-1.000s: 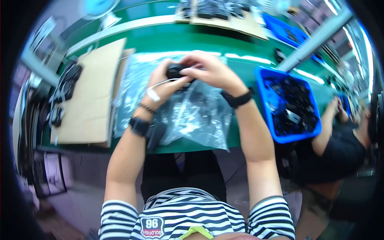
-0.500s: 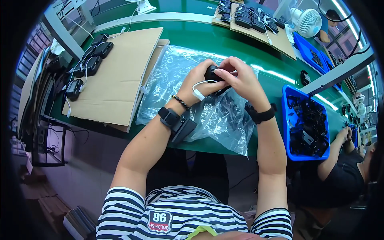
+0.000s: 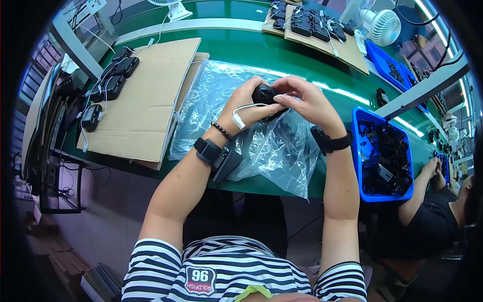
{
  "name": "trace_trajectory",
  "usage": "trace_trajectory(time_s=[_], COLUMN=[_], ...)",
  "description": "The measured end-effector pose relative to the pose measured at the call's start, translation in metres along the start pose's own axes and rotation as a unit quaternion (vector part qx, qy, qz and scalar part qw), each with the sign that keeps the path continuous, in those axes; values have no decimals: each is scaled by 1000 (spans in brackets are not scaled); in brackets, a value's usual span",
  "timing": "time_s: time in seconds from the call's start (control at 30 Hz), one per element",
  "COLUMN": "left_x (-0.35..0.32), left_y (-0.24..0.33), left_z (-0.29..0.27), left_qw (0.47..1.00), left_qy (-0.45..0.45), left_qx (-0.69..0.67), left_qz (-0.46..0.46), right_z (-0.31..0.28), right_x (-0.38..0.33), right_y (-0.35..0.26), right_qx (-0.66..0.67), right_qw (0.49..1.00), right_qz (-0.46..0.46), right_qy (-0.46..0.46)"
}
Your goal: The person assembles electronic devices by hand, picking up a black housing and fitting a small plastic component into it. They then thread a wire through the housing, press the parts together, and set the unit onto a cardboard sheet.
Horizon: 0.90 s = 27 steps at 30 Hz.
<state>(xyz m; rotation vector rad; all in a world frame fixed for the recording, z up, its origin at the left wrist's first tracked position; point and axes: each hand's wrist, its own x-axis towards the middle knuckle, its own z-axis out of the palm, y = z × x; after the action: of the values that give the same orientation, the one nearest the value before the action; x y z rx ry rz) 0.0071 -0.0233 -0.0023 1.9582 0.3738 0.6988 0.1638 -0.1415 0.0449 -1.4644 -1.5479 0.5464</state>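
A small black plastic device [image 3: 265, 94] with a rounded top is held between my two hands, above a clear plastic bag [image 3: 274, 151] on the green table. My left hand [image 3: 247, 104] wraps round it from the left. From the device a thin white cable with a white connector [image 3: 238, 121] hangs over the back of that hand. The fingers of my right hand [image 3: 307, 103] are closed on the device's right side, thumb pressed against it. My hands hide its lower part, so its exact kind cannot be made out.
Cardboard sheets [image 3: 136, 105] lie at the left, with several black cabled devices [image 3: 114, 86] along their edge. A blue bin [image 3: 360, 186] of black parts stands at the right. More devices [image 3: 302, 22] rest on cardboard at the back, near a white fan [image 3: 385, 27]. A co-worker [image 3: 427, 211] sits far right.
My right hand has shifted slightly right and down, its fingers now further along the device. More of the device's black top shows. The white connector has swung a little left.
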Motion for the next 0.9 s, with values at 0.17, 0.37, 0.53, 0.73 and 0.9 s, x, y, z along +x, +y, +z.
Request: trace_trajectory(time_s=[0.17, 0.37, 0.53, 0.73, 0.9], left_x=[-1, 2, 0, 2, 4], left_y=[2, -2, -8, -4, -10], left_z=[0, 5, 4, 9, 11], left_qw=[999, 1000, 999, 998, 997], left_qy=[-1, -3, 14, 12, 6], left_qx=[-41, -28, -18, -53, -76], left_qz=[-16, 13, 30, 16, 17], right_z=[7, 6, 24, 27, 29], right_x=[-3, -6, 1, -4, -2], right_y=[3, 18, 21, 15, 13], right_qx=[-35, 13, 2, -73, -62], right_qw=[998, 998, 996, 982, 982], right_qz=[26, 56, 13, -27, -22], right_qy=[34, 34, 91, 171, 180])
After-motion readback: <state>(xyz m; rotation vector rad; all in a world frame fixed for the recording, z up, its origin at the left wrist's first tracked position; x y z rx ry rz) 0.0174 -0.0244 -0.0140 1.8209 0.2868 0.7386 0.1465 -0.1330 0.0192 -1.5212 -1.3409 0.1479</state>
